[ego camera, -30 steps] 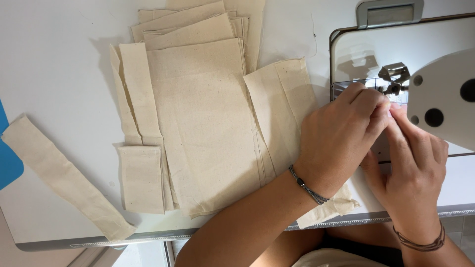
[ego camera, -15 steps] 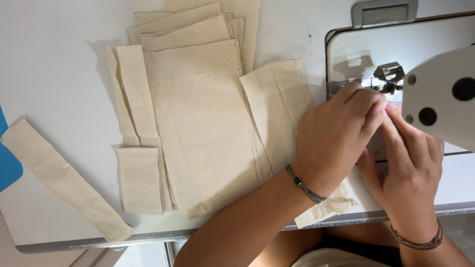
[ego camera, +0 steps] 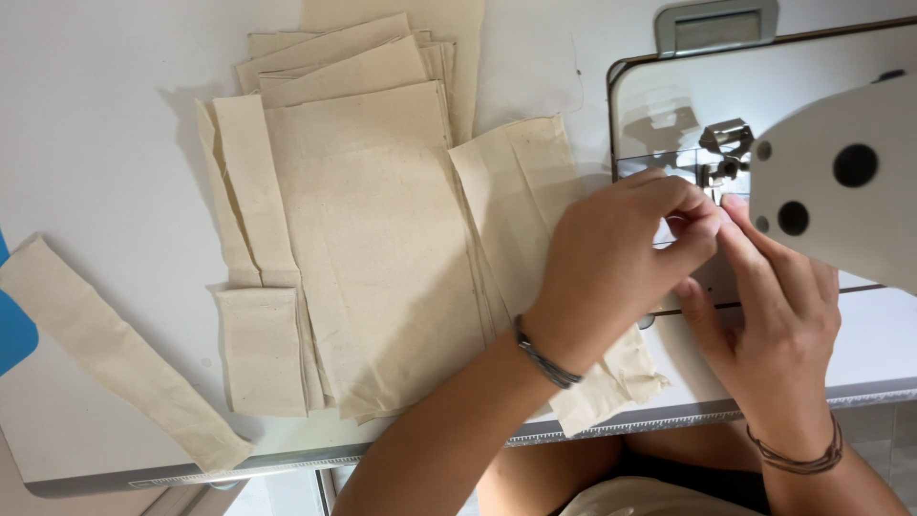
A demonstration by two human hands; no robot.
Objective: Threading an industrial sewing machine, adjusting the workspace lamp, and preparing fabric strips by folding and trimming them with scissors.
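Nearest the wearer, the right hand (ego camera: 778, 320) rises from the table's front edge with its fingers stretched toward the metal presser foot (ego camera: 723, 158) of the white sewing machine (ego camera: 841, 191), fingertips meeting those of the left hand (ego camera: 611, 272); both hands pinch together at something small just in front of the foot, though what they grip is hidden between the fingers and I cannot tell whether it is thread or a cloth edge. The left hand lies over a folded piece of cream unbleached cotton cloth (ego camera: 521, 196), which runs from the table's front edge, under the wrist, up to the left of the foot. Further left of the foot sits a stack of flat cream cloth panels (ego camera: 368, 220), with narrow folded cream strips (ego camera: 253, 287) at its left side and one long cream strip (ego camera: 115, 358) lying apart, well off to the left, near a blue object (ego camera: 14, 334) at the frame's edge. The risk I judge here: fingertips sit very close to the needle area, so a started machine could catch them, and the cloth overhanging the white table (ego camera: 105, 143) could slide off.
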